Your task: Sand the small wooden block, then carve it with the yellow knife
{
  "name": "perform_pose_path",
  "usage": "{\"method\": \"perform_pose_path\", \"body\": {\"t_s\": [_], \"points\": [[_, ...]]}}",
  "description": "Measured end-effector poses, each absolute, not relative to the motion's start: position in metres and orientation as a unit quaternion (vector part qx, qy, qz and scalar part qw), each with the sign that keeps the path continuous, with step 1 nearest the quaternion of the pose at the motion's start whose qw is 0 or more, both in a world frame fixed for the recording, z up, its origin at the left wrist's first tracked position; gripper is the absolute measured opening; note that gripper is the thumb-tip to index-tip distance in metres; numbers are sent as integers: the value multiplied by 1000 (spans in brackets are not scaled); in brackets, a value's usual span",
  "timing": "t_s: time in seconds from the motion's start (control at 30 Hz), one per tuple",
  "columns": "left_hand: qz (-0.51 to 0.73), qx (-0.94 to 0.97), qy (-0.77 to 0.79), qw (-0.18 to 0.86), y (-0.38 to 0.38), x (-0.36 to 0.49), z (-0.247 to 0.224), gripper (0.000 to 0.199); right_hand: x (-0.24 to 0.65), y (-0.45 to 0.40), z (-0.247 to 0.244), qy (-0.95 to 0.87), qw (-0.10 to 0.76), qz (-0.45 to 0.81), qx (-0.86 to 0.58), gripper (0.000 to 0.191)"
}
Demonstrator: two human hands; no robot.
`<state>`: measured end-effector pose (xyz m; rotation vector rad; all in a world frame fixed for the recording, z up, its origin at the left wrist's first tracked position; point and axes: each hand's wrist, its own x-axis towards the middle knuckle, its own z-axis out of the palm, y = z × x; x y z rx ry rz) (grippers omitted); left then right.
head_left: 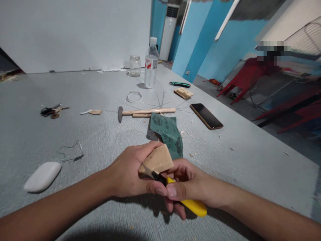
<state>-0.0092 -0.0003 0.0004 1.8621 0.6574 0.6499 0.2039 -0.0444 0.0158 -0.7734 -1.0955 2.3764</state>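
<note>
My left hand (pixel 134 170) is closed around a small wooden block (pixel 159 159), its fingers behind and its thumb below. My right hand (pixel 189 184) grips a yellow utility knife (pixel 194 206) with a black front end. The knife's blade (pixel 147 170) lies against the lower left edge of the block. Both thumbs meet near the knife's black part. Just beyond my hands lies a torn green sheet of sandpaper (pixel 167 130) with printed lettering. Some of my left fingers are hidden behind the wood.
Beyond the sandpaper lie a hammer (pixel 150 111), a wire coil (pixel 134 96) and loose wires. A phone (pixel 207 116), wood pieces (pixel 184 92) and a green cutter (pixel 180 84) are at right. A water bottle (pixel 151 65) and glass jar (pixel 134 67) stand behind; a white case (pixel 43 176) lies left.
</note>
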Motion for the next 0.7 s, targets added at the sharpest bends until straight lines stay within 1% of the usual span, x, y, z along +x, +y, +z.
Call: {"method": "perform_pose_path", "body": {"t_s": [0.1, 0.3, 0.43, 0.5, 0.6, 0.7], "points": [[270, 778, 270, 499, 0, -9, 1, 85, 205, -44, 15, -386, 198, 860, -269, 40], [253, 796, 258, 486, 0, -10, 7, 76, 206, -44, 14, -381, 185, 865, -271, 44], [244, 803, 260, 478, 0, -10, 8, 68, 207, -44, 13, -387, 189, 864, -261, 42], [254, 802, 265, 471, 0, -11, 4, 70, 207, -43, 14, -388, 184, 865, -259, 40], [261, 801, 276, 462, -1, -11, -1, 80, 209, -42, 16, -393, 172, 863, -265, 38], [270, 793, 282, 468, -1, -11, -4, 82, 210, -40, 18, -406, 167, 857, -270, 36]]}}
